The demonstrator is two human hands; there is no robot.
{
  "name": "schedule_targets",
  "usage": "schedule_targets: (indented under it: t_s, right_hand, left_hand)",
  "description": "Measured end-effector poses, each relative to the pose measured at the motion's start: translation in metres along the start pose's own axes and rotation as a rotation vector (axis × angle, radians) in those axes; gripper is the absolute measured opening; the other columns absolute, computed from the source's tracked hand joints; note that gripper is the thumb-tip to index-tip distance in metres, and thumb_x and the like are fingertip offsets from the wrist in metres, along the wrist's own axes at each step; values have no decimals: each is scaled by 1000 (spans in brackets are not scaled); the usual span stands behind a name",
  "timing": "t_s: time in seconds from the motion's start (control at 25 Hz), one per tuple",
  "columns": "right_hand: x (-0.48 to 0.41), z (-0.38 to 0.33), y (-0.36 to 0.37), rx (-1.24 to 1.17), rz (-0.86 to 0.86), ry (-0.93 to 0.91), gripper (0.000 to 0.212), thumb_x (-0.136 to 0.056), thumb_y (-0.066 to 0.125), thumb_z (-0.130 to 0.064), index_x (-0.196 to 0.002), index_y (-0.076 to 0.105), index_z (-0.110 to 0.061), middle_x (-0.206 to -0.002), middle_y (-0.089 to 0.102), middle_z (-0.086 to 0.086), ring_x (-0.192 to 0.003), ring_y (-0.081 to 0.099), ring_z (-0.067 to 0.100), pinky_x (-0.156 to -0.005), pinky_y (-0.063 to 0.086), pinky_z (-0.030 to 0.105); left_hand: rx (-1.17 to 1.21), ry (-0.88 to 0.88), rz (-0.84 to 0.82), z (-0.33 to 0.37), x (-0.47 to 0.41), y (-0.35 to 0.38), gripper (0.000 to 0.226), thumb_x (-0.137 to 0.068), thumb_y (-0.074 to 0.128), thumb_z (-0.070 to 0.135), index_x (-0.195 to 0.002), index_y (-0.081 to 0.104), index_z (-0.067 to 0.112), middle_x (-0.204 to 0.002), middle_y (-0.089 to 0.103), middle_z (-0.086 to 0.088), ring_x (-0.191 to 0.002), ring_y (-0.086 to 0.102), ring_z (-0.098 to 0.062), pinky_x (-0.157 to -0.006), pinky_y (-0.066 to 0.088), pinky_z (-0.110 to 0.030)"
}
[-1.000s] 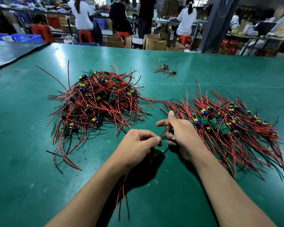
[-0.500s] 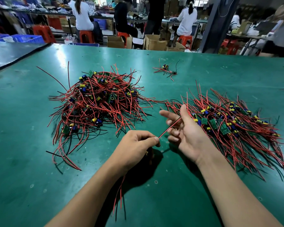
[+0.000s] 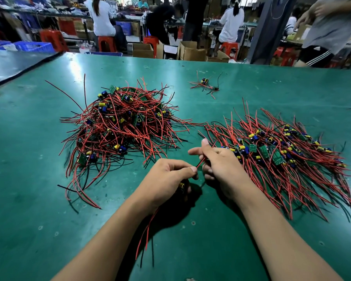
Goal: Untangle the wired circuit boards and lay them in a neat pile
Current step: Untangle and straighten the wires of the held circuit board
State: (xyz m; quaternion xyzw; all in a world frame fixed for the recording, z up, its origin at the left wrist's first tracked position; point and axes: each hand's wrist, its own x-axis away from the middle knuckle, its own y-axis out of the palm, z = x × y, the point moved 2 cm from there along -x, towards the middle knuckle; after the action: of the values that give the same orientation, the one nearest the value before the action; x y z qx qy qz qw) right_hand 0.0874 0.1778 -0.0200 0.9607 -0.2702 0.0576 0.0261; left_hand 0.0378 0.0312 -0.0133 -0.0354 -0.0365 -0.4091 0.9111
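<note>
Pinched by left hand (image 3: 166, 179) and right hand (image 3: 221, 169), a thin red insulated wire (image 3: 200, 163) is being held; laid-out green circuit boards (image 3: 276, 157) right of grip.

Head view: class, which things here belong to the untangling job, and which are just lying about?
Job: left hand, right hand, held wired board, tangled heap, neat pile.
Lying about: cardboard boxes, red stools, blue crate.
</note>
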Motion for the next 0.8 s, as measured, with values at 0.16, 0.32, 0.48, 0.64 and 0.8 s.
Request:
schedule_targets:
  t_s: [0.16, 0.32, 0.48, 0.64, 0.8]
  right_hand:
    - [-3, -5, -6, -392, 80, 123, 52, -107, 42, -38, -79, 76, -9, -67, 44, -2, -36, 24, 4, -32, 21, 16]
    - [-2, -9, -10, -718, -16, 281, 59, -106, 42, -36, -67, 77, -7, -61, 46, -2, -33, 25, 3, -30, 22, 15]
    - [-1, -8, -5, -615, -40, 223, 57, -90, 55, -56, -103, 72, -4, -64, 51, -2, -42, 31, 2, -35, 29, 15]
    - [0, 0, -1, -255, -4, 110, 49, -93, 57, -54, -109, 70, -10, -79, 58, 2, -45, 40, 5, -39, 32, 19]
    - [11, 0, 4, 349, -124, -192, 14, -93, 72, -28, -96, 75, -15, -77, 68, -3, -52, 50, 3, -52, 39, 20]
  left_hand:
    - [-21, -22, -51, 2, 1, 2, 22, -91, 65, 19, -72, 73, 13, -49, 58, -7, -41, 50, -19, -47, 37, -23]
    - [6, -40, -96, 4, 2, 2, 22, -92, 64, 20, -74, 72, 10, -56, 63, -11, -44, 53, -21, -50, 40, -24]
    - [56, -66, -55, 5, 1, 2, 22, -93, 63, 22, -75, 72, 12, -64, 69, -13, -47, 55, -22, -51, 39, -26]
    - [260, -58, 79, 13, 0, -5, 22, -96, 59, 22, -79, 67, 12, -75, 74, -15, -54, 65, -21, -49, 48, -22]
    - [508, 79, 233, 24, -2, -22, 20, -98, 52, 23, -85, 63, 13, -92, 75, -14, -75, 71, -23, -64, 57, -30]
